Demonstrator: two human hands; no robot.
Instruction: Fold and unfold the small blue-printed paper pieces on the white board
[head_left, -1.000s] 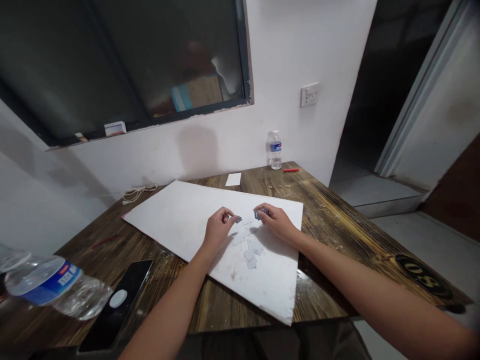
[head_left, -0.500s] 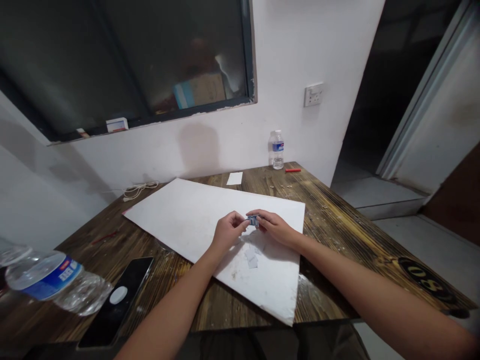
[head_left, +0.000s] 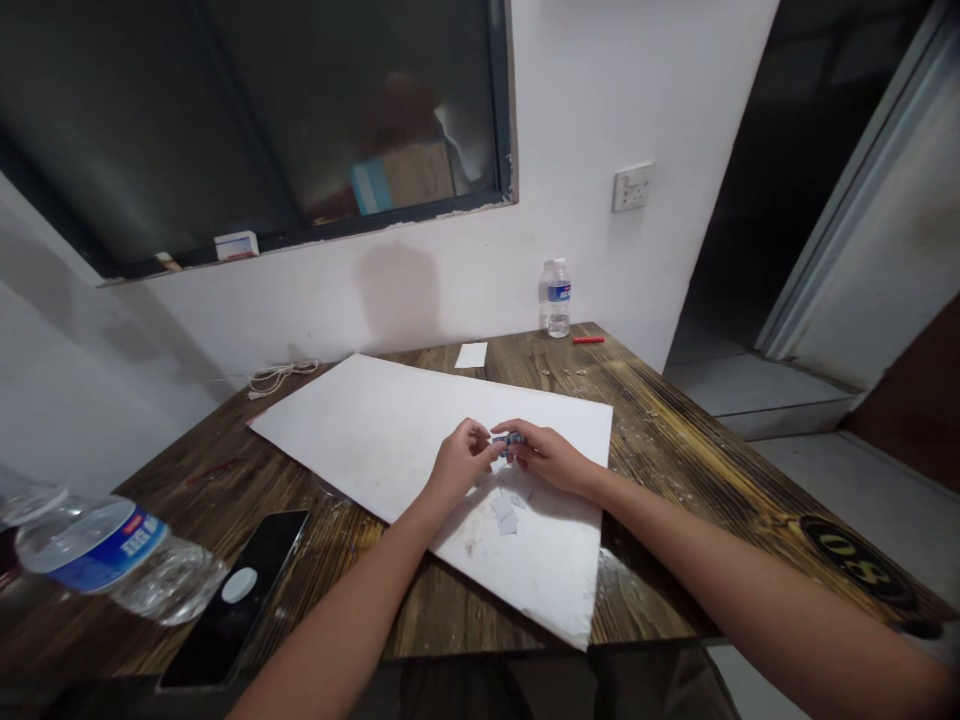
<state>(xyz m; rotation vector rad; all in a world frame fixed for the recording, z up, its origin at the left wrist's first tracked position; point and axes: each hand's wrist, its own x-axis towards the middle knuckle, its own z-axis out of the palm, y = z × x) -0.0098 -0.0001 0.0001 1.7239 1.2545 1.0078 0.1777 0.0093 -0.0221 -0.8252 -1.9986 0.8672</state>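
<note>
My left hand (head_left: 459,463) and my right hand (head_left: 546,455) meet over a large white sheet (head_left: 375,430) on a wooden table (head_left: 675,440). Both pinch one small blue-and-white piece (head_left: 507,440) between their fingertips, just above the sheet. A few small pale pieces (head_left: 507,515) lie on the sheet right below the hands.
A water bottle (head_left: 112,562) lies on its side at the near left, beside a black phone (head_left: 234,598). An upright bottle (head_left: 556,298), a red pen (head_left: 588,340) and a paper slip (head_left: 471,355) sit at the table's far edge. A white cord (head_left: 281,376) lies at the far left.
My hands were apart, each pinching a small piece; they came together and now hold one small blue-and-white piece between them.
</note>
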